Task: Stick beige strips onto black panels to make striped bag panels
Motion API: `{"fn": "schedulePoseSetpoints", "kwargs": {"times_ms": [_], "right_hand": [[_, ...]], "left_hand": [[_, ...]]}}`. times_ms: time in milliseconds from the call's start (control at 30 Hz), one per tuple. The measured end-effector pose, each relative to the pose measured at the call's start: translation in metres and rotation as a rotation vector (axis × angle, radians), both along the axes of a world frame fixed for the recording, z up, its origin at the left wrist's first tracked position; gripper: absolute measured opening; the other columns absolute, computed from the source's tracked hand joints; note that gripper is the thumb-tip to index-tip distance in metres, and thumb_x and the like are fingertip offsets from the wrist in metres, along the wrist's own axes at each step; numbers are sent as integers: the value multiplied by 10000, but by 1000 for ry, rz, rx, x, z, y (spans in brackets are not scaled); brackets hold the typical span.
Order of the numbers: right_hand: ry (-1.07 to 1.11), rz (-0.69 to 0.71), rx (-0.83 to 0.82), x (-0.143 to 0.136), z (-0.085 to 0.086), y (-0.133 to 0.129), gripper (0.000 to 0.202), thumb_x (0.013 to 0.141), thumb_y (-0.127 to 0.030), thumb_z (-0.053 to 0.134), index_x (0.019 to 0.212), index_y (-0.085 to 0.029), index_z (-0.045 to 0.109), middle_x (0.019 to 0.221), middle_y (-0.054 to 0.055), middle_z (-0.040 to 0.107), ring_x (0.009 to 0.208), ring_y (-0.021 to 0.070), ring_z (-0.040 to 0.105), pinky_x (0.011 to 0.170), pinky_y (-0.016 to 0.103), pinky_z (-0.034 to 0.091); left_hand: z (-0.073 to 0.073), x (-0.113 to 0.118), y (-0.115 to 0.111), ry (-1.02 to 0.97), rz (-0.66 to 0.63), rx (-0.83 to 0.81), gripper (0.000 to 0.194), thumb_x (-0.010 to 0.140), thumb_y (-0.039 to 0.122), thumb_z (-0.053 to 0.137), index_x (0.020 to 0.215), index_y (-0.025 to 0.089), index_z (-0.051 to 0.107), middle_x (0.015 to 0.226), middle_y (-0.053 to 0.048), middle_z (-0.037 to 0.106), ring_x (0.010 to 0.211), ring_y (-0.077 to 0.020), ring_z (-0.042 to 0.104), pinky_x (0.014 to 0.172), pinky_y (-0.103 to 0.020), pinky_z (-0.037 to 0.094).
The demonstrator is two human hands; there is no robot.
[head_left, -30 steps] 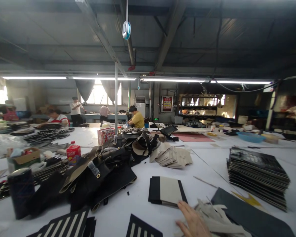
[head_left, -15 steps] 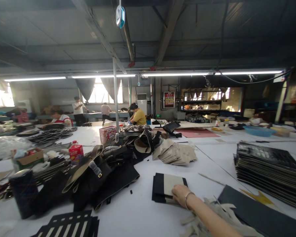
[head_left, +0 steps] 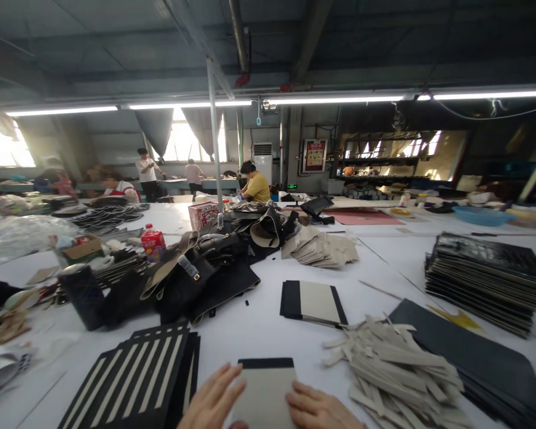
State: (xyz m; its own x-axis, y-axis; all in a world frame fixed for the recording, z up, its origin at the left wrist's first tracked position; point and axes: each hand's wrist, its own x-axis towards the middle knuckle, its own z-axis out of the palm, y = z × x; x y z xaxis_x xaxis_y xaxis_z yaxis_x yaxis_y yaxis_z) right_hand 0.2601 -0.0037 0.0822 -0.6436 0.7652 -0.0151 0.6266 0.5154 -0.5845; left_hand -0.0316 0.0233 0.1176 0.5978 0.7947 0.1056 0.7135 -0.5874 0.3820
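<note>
One grey-faced panel with a black top band lies flat at 6 o'clock in the view, between the left hand and the right hand, whose extended fingers rest on its side edges without gripping. Work appears partway: one striped stack at 9 o'clock looks done, while one grey-and-black stack at 1 o'clock and one strip heap at 3 o'clock seemingly remain; individual layers cannot be counted.

The panel is pale grey — black along its far edge. Pale stripes cross the black sheets; strips plain grey, table white, basin light blue.
</note>
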Motion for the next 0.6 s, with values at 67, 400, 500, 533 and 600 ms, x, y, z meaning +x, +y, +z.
{"fn": "schedulePoseSetpoints", "kwargs": {"times_ms": [67,400,500,533,600], "right_hand": [[60,-88,1,-1,-13,-6,357,838,-237,387,1117,-250,610,1238,61,578,1168,217,488,975,325,383],[-28,-704,-107,-3,-21,58,215,586,-106,525,733,-167,671,672,-2,664,662,137,586,586,209,416],[-71,-690,-178,-7,-22,71,224,531,-111,565,715,-160,683,656,4,673,612,132,588,521,195,404],[-90,-687,-203,-7,-22,74,224,525,-116,569,711,-159,687,644,8,672,585,131,585,503,195,402],[-133,-677,-254,-8,-20,80,209,509,-123,573,678,-160,691,608,9,663,534,129,574,475,198,399]], "left_hand": [[-18,43,3,101,-150,-165,494,848,534,452,1267,273,480,1408,-17,361,1285,-254,332,1067,-360,300],[-44,116,15,229,-169,-170,441,727,348,568,1131,169,551,1326,-82,470,1097,-352,456,852,-536,425],[-43,120,14,233,-149,-172,482,723,367,549,1161,167,528,1377,-80,414,1134,-379,411,863,-606,379],[-44,120,14,229,-149,-174,489,724,376,541,1167,170,523,1389,-74,400,1150,-384,393,870,-625,360],[-45,121,14,220,-153,-183,506,725,388,526,1181,169,509,1405,-71,378,1178,-389,359,880,-648,331]]}}
